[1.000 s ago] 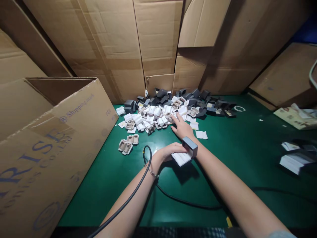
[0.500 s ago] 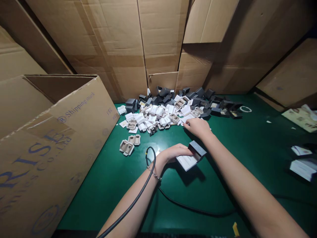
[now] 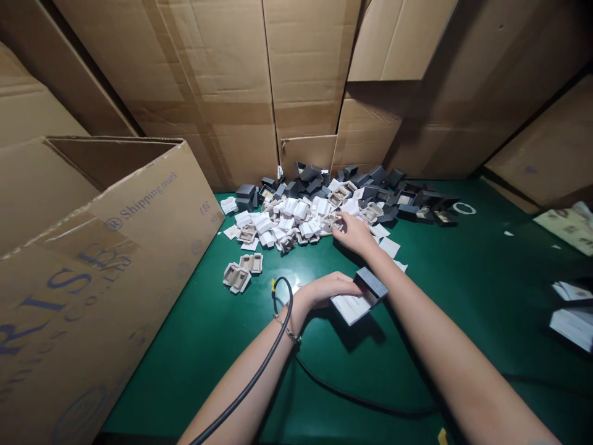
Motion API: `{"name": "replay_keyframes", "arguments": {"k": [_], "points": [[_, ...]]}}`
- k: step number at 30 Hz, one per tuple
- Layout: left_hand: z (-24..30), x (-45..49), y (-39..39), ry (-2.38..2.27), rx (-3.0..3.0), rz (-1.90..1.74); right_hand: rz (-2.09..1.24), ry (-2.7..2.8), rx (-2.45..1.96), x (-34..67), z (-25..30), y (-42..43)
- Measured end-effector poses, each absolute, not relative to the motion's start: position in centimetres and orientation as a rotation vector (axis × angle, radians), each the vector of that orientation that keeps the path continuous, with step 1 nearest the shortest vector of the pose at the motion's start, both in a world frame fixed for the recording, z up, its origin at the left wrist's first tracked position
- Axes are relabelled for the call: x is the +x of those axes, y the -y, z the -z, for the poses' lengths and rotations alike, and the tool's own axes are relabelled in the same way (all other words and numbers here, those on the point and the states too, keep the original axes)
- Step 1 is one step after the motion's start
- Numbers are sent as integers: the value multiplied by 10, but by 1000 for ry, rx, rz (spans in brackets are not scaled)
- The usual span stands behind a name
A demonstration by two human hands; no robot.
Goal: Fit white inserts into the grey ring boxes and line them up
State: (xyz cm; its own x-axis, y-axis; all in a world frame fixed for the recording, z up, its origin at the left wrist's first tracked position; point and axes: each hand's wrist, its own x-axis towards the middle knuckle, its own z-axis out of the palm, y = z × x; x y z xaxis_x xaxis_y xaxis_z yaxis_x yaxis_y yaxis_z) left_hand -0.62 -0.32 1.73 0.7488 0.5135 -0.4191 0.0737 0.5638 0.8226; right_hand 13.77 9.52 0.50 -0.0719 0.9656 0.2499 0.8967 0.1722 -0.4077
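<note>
My left hand (image 3: 331,287) is closed around a small black box (image 3: 372,282) with its lid raised, above the green table. White lining or paper (image 3: 352,307) with faint print shows inside it. Farther forward, my right hand (image 3: 354,235) reaches the near edge of a pile of white folded inserts (image 3: 296,213). Its thumb and fingers close about a pale cardboard insert (image 3: 332,220) there; the fingertips are partly hidden. White paper cards (image 3: 390,247) lie beside my right wrist. Two pale inserts (image 3: 237,277) rest apart, left of my left hand.
Black boxes (image 3: 407,201) are heaped behind and right of the white pile. A large open carton (image 3: 152,228) stands at left. A black cable (image 3: 361,390) crosses the green table (image 3: 222,371) and loops by my left wrist. Another box (image 3: 572,327) lies at far right.
My right hand has moved left along the pile, from the white cards to an insert. The cards near my wrist now show. My left hand still holds the box, nearly unmoved.
</note>
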Motion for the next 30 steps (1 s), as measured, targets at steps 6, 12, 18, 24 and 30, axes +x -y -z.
{"name": "replay_keyframes", "arguments": {"k": [6,12,18,24,30], "points": [[-7,-5,0,-684,956,-296,-209,1814,-1675,160,-14,-94],[-6,-5,-1,-678,973,-313,-363,2211,-1932,157,-34,-92],[-5,-5,-1,-694,998,-310,-83,2347,-1937,139,-38,-103],[-8,-4,-1,-710,974,-298,239,2454,-1848,125,-26,-123],[-5,-4,-1,-726,956,-305,365,2605,-1622,118,-22,-137]]}}
